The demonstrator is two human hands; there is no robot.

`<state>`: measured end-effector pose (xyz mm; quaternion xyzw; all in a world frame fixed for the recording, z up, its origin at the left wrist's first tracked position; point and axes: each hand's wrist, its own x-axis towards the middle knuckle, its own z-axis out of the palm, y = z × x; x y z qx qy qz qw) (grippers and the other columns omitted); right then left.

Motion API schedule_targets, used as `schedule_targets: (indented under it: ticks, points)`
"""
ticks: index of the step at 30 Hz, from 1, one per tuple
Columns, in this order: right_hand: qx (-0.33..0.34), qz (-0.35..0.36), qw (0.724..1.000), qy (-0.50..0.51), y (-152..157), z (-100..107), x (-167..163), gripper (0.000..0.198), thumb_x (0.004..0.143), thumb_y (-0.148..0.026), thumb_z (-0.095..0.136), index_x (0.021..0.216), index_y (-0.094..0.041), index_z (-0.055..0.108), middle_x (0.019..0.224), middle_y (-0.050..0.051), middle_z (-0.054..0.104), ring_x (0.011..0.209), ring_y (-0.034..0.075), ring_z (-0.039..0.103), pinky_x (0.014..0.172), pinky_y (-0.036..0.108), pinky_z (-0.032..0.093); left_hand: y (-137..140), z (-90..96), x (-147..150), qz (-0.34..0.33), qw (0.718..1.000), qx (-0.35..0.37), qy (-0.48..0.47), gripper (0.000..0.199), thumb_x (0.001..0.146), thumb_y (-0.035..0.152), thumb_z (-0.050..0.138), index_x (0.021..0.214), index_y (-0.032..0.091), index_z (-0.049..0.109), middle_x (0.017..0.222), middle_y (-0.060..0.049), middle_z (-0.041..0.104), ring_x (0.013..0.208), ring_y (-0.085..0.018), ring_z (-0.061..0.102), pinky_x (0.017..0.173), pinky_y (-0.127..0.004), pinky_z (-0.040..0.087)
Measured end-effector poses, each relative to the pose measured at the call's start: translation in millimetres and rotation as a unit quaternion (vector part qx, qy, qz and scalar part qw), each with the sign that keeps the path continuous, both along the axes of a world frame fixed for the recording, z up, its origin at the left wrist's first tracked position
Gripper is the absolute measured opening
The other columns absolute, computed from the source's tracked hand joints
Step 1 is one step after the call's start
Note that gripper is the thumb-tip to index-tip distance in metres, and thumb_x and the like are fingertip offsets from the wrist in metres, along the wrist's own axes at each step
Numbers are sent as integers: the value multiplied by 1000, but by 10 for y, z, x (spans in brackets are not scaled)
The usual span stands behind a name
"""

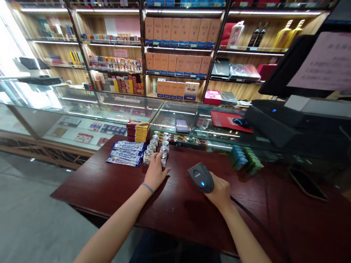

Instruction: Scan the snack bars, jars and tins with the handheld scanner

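Note:
My right hand (220, 190) is wrapped round the handle of a dark grey barcode scanner (201, 177), held over the table with its blue light on. A cable runs from it to the right. My left hand (156, 172) reaches forward with thumb apart and fingers stretched over the near end of two rows of small silver-topped containers (155, 140). Its fingertips hide part of the nearest ones; I cannot tell whether it grips any. Left of them lie several blue-and-white packets (126, 152). Behind stands a stack of dark red and yellow packets (138, 131).
On the dark red table (173, 215), blue packs (239, 158) and green packs (253, 162) stand at right, near a black phone (308, 183). A glass counter (177, 111) borders the far side, bearing a red mat (228, 121), a mouse (241, 122) and a monitor (285, 67).

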<state>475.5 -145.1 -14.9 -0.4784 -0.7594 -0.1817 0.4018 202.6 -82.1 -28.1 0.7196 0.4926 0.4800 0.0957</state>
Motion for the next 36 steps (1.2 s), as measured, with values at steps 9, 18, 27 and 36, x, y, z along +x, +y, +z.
schedule_targets:
  ticks: [9, 18, 27, 36]
  points:
    - [-21, 5, 1000, -11, -4, -59, -17, 32, 76, -26, 53, 104, -16, 65, 84, 7, 74, 73, 21, 71, 67, 29, 54, 72, -60, 14, -17, 995, -37, -89, 59, 71, 17, 73, 122, 20, 44, 118, -12, 50, 108, -25, 57, 98, -43, 47]
    - [-51, 2, 999, -17, -89, 73, -66, 31, 81, -33, 56, 106, -16, 61, 78, 4, 73, 61, 18, 68, 59, 27, 48, 47, 181, 38, -223, 863, -227, -393, 65, 81, 37, 70, 140, 27, 45, 114, -10, 66, 94, -18, 66, 80, -33, 55]
    - [-67, 63, 992, -83, -137, 148, -120, 30, 72, -22, 51, 101, -17, 56, 68, 1, 69, 59, 17, 66, 56, 25, 41, 9, 238, 40, -225, 837, -262, -425, 67, 80, 36, 72, 142, 28, 48, 117, -8, 66, 97, -18, 64, 83, -31, 54]
    - [-33, 48, 997, -59, -124, 145, -60, 35, 73, -24, 51, 107, -15, 53, 68, 2, 68, 56, 17, 65, 54, 26, 41, 19, 214, 38, -281, 782, -287, -477, 76, 81, 29, 73, 147, 33, 34, 117, -4, 62, 99, -12, 61, 87, -25, 48]
